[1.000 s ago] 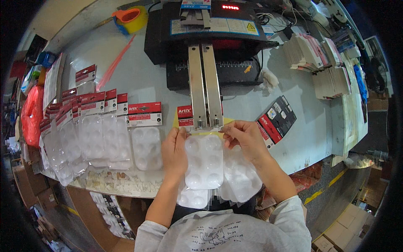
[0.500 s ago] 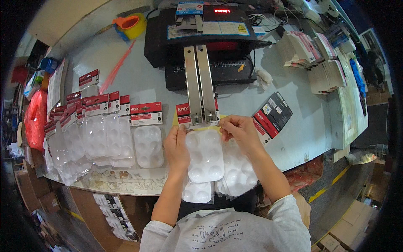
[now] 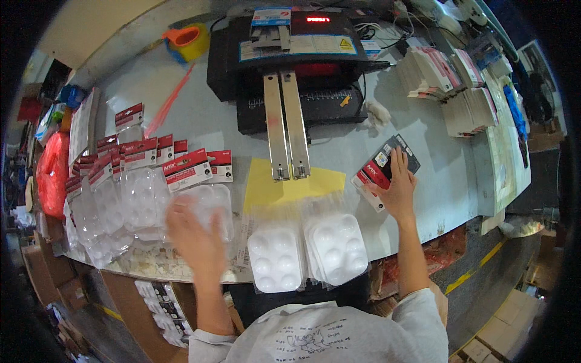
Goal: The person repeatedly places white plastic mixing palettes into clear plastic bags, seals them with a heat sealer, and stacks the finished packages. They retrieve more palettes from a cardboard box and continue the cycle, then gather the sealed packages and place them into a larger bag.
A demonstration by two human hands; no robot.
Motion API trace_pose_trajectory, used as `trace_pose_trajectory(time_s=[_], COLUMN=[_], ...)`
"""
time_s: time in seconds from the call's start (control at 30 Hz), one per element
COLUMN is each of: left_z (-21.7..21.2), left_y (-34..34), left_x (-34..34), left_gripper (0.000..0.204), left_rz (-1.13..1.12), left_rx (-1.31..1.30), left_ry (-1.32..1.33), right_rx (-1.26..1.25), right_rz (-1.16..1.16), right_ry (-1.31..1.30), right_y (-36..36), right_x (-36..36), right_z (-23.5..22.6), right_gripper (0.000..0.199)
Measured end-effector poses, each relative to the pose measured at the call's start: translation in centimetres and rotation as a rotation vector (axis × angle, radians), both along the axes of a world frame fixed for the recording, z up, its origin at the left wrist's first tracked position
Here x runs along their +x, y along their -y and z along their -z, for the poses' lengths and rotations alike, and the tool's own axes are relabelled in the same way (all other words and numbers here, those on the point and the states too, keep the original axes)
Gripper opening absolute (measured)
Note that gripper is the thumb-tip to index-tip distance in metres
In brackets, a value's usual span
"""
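My left hand (image 3: 196, 233), blurred, is over a bagged white paint palette (image 3: 212, 202) with a red-and-white header card (image 3: 186, 169) at the left. Its thumb stands apart from the fingers, and I see nothing gripped in it. On the right, my right hand (image 3: 396, 184) grips the small stack of black-and-red cards (image 3: 378, 172), fingers across the top and thumb at the near left edge. Between my arms, bagged white palettes lie in two piles at the table edge, a left palette pile (image 3: 275, 260) and a right palette pile (image 3: 339, 248).
A black machine (image 3: 290, 48) with a red display stands at the back. Two metal arms (image 3: 281, 127) reach from it over a yellow sheet (image 3: 257, 181). Carded palette packs (image 3: 139, 187) overlap at the left. Card stacks (image 3: 433, 72) stand at the back right; a tape roll (image 3: 193, 39) lies back left.
The palette pack held under the metal arms now lies at the left, on the carded packs. My left hand has moved left with it; my right hand has moved right onto the cards.
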State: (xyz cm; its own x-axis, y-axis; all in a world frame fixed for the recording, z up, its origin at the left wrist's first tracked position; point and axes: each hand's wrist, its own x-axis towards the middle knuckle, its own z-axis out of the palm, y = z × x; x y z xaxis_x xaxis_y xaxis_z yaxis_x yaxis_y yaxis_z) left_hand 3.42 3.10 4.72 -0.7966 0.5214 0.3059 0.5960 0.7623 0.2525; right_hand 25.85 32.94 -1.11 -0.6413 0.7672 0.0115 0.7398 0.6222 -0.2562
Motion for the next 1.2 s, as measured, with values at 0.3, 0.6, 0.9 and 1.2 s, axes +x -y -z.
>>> trace_pose_trajectory(time_s=[0.3, 0.6, 0.9, 1.2], left_z=[-0.5, -0.2, -2.6, -1.7], left_y=[-3.7, -5.6, -3.6, -2.8], left_x=[8.8, 9.1, 8.6, 7.9], left_gripper=[0.027, 0.015, 0.013, 0.013], left_rz=[0.173, 0.314, 0.213, 0.186], left_rx=[0.168, 0.675, 0.786, 0.563], left_ry=[0.263, 0.914, 1.458, 1.099], right_rx=[0.103, -0.616, -0.945, -0.581], right_rz=[-0.024, 0.252, -0.427, -0.645], right_ry=[-0.23, -0.678, -0.367, -0.391], right_y=[1.7, 2.1, 6.6, 8.5], right_x=[0.5, -0.8, -6.7, -7.3], right_z=[2.5, -6.4, -11.4, -10.4], right_gripper=[0.079, 0.059, 0.046, 0.03])
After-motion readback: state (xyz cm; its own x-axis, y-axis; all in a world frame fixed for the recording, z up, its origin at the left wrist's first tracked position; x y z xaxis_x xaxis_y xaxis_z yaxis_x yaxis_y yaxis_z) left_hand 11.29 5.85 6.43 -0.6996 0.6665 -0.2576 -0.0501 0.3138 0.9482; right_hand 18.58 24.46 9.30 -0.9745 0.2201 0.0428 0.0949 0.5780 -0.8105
